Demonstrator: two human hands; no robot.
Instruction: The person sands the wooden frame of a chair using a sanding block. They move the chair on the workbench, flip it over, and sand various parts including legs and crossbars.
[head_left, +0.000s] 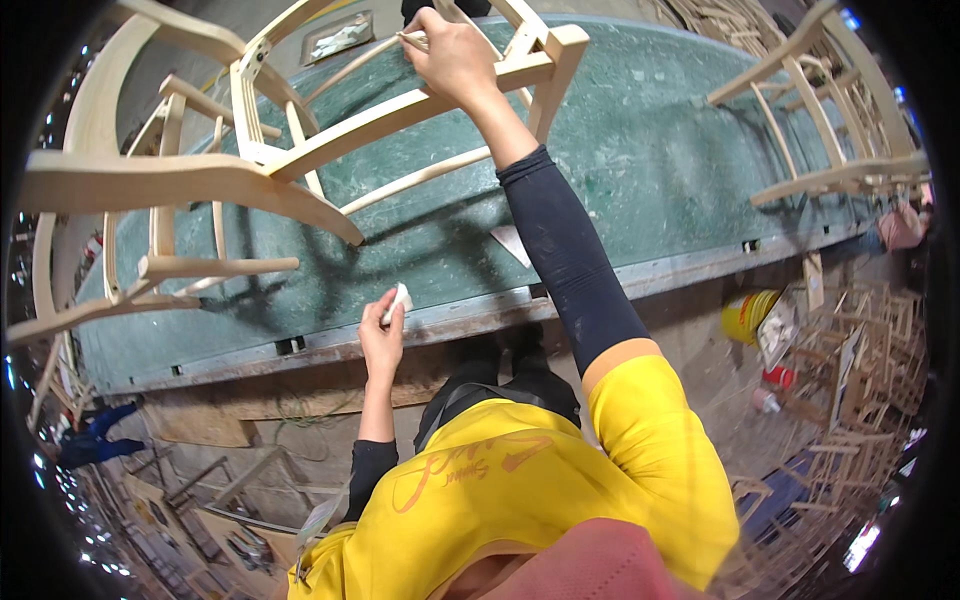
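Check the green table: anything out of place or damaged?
One minor thing: a pale, flat scrap lies loose on the green table near its front edge, beside the dark right sleeve, seemingly stray. No spill or obvious break in the nearest chair frame shows.

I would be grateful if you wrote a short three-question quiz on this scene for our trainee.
1. What is pinched in the person's left hand?
(a) a red plastic cup
(b) a small white piece
(c) a black metal hammer

2. True or false: the person's right hand is lower in the picture than the left hand.

3. Fill in the colour: the broad, flat worktable top is ____.

Key:
1. (b)
2. False; the right hand is higher, at the pale, bare wooden chair frame.
3. Green, with pale marks on it.
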